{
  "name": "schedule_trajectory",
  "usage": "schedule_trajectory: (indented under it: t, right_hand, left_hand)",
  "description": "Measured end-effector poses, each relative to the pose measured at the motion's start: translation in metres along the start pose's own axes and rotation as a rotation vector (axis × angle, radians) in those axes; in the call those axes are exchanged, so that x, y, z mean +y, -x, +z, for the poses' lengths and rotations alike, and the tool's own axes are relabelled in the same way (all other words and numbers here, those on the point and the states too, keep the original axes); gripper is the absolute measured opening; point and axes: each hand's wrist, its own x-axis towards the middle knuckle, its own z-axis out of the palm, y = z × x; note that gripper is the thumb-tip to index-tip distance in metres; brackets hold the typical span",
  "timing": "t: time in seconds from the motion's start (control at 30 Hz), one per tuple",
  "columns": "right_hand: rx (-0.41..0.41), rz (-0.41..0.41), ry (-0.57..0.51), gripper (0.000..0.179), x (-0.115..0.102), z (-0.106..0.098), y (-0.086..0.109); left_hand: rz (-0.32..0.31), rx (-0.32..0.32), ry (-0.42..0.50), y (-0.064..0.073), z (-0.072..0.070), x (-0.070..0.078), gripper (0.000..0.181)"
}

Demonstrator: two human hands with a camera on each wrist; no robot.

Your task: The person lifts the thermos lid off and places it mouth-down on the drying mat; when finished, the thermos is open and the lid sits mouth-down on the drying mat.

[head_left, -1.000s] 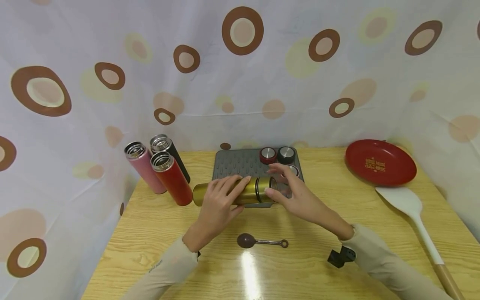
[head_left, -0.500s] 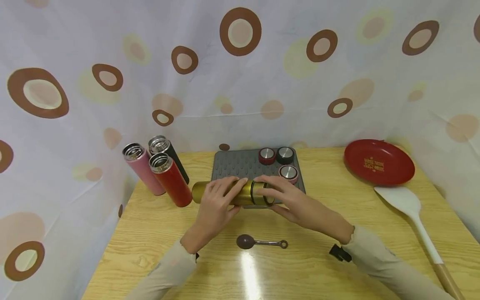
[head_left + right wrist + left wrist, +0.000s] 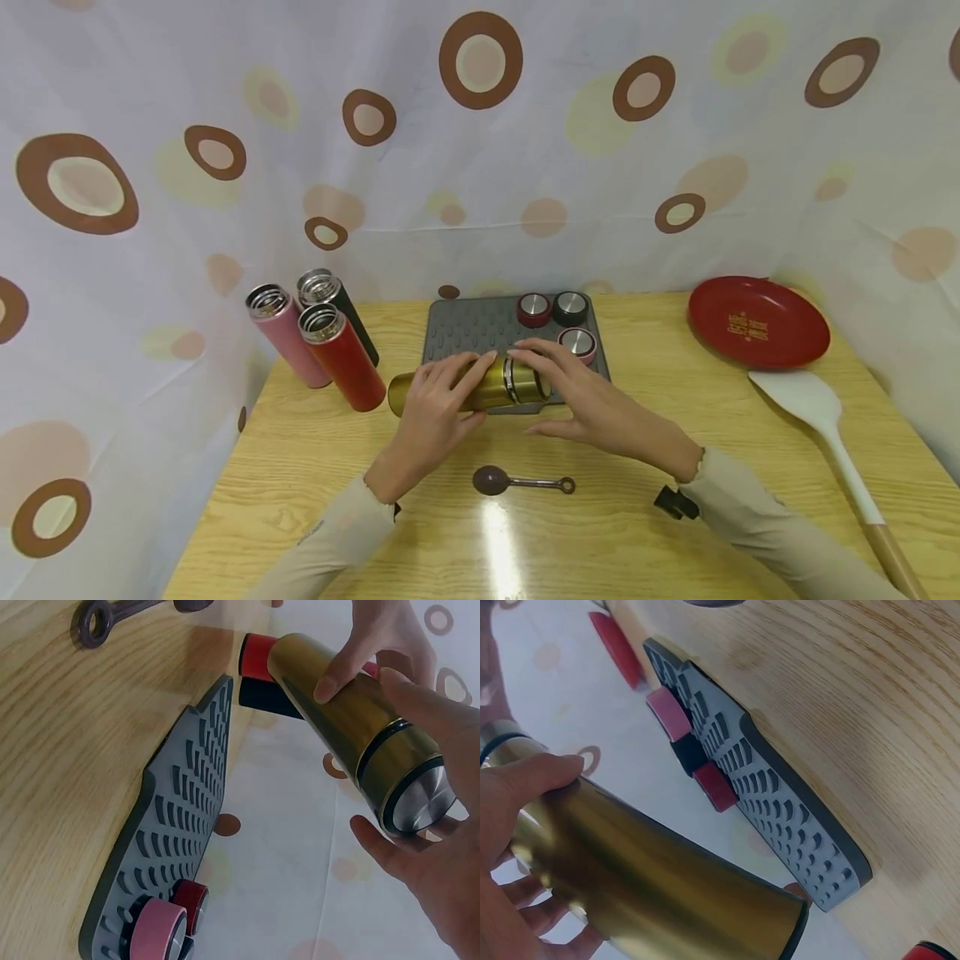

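My left hand [image 3: 438, 400] grips the body of a gold thermos bottle [image 3: 652, 862], which lies sideways in the air over the front of the grey ridged mat. Its matching gold lid [image 3: 409, 776], with a silver end disc, sits on the mouth and points right; a dark ring shows where lid and body meet. Around that lid my right hand [image 3: 592, 404] is spread, the upper fingers reaching over it and the thumb standing apart below. To the left stand lidless bottles: pink [image 3: 291, 342], black [image 3: 352, 312] and red [image 3: 345, 362].
On the grey mat [image 3: 468, 325] stand a dark red lid [image 3: 534, 311], a black lid [image 3: 571, 309] and a pink lid [image 3: 577, 343]. A brown spoon [image 3: 492, 481] lies in front. At right are a red plate [image 3: 750, 321] and a white spatula [image 3: 810, 404].
My right hand went from spread fingers to wrapping the lid, then loosened, the thumb now dropping away from it. The left hand has kept its grip on the bottle.
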Motion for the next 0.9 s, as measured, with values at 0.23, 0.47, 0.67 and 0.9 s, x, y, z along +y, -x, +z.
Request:
schedule_trajectory:
  t: [0.23,0.47,0.67,0.9]
  right_hand:
    - [0.108,0.098,-0.090,0.097,0.000,0.003,-0.002]
    - [0.152,0.442,-0.348,0.067,0.004,0.000,-0.001]
    - [-0.047,0.581,-0.640,0.057,0.005,-0.007,0.001]
    - [-0.059,-0.035,-0.046,0.066,0.011,-0.004,0.012]
  left_hand:
    - [-0.007,-0.005,-0.012,-0.001,0.000,0.002,0.089]
    - [-0.010,-0.001,-0.047,-0.002,0.005,0.006,0.090]
    - [0.031,-0.028,-0.080,0.000,0.011,0.010,0.085]
    - [0.006,-0.056,-0.061,0.004,0.012,0.010,0.089]
